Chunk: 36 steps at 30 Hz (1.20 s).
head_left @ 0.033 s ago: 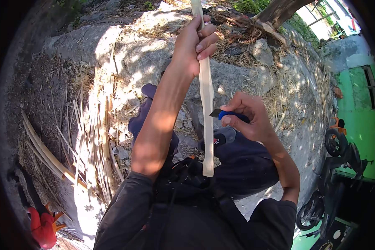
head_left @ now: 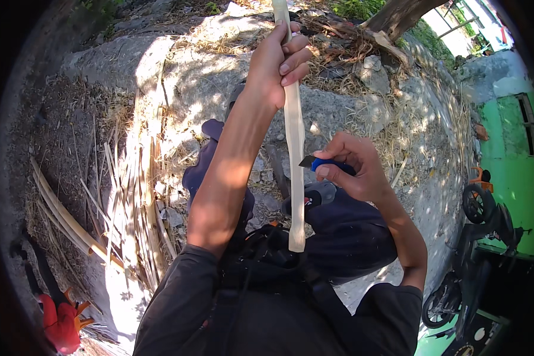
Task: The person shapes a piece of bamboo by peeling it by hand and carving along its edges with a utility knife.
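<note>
My left hand [head_left: 277, 64] is raised and closed around the upper part of a long pale bamboo strip [head_left: 295, 178]. The strip hangs nearly upright, and its lower end reaches down to my lap. My right hand [head_left: 357, 171] grips a small knife with a blue handle [head_left: 332, 165]. The knife's dark blade [head_left: 307, 160] rests against the strip's right edge at about mid length. Beneath both hands are my knees in dark trousers [head_left: 344, 237].
A heap of split bamboo strips and shavings [head_left: 130, 196] lies on the stony ground to my left. A red object [head_left: 59, 323] sits at the lower left. At the right are a parked motorbike [head_left: 477, 207] and a green wall [head_left: 510, 172], with a tree trunk [head_left: 397, 15] at the top.
</note>
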Tool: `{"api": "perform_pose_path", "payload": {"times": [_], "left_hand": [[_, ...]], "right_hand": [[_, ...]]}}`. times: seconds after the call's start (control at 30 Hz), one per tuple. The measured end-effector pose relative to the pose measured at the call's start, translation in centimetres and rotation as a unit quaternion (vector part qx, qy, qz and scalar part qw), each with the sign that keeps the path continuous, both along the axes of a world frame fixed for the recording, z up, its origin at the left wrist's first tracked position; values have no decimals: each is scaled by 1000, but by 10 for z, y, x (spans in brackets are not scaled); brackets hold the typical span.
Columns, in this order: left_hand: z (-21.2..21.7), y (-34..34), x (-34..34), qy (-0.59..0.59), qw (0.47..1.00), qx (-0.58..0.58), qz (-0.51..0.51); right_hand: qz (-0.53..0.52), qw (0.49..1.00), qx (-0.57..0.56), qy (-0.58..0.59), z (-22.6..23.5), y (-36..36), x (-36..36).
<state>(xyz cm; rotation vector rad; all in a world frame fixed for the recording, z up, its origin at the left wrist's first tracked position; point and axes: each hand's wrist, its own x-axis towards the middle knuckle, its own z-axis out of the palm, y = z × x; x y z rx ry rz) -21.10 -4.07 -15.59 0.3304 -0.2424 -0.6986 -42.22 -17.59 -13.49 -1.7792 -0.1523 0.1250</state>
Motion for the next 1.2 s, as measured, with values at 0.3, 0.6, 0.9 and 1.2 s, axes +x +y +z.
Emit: {"api": "perform_pose_path", "payload": {"times": [0.3, 0.6, 0.9, 1.2], "left_hand": [[-3, 11, 18, -5, 997, -77, -21], [-10, 11, 23, 82, 986, -127, -64], [-17, 11, 27, 62, 991, -115, -38], [-8, 11, 18, 54, 997, -49, 17]], "right_hand": [[29, 986, -145, -78, 12, 5, -3], [26, 962, -181, -204, 21, 4, -14], [121, 966, -149, -170, 38, 21, -20], [67, 955, -198, -209, 32, 17, -20]]}}
